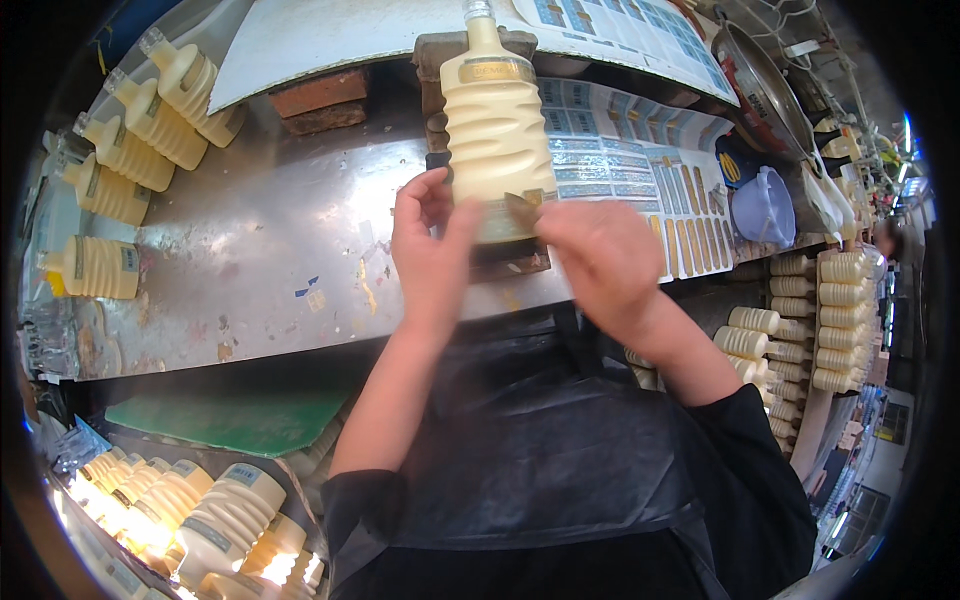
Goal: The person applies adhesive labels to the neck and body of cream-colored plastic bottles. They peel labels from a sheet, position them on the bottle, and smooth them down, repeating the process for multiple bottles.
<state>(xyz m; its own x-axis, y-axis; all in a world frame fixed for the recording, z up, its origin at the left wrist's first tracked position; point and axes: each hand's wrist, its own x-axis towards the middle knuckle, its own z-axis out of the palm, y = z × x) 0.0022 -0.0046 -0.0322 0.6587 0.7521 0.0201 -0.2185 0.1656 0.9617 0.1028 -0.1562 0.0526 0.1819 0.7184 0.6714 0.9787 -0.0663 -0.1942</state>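
Observation:
A cream ribbed bottle (pixel 497 130) with a clear neck lies on a dark support, its neck pointing away from me. A gold label sits near its shoulder, and a greenish-gold label band (pixel 507 222) runs across its lower end. My left hand (pixel 432 250) is at the bottle's lower left, fingers bent and apart from the thumb, which lies blurred against the label band. On the other side, my right hand (pixel 608 262) is closed, pinching a small dark pointed piece (pixel 521 211) against the label band. Its exact kind is unclear.
Label sheets (pixel 640 160) lie right of the bottle, beside a lilac bucket (pixel 764 208). Several bottles (pixel 165 120) stand at the left of the metal table (pixel 280 260). Bricks (pixel 318 100) prop a white board (pixel 340 40). More bottles (pixel 842 310) fill racks at right and a box lower left.

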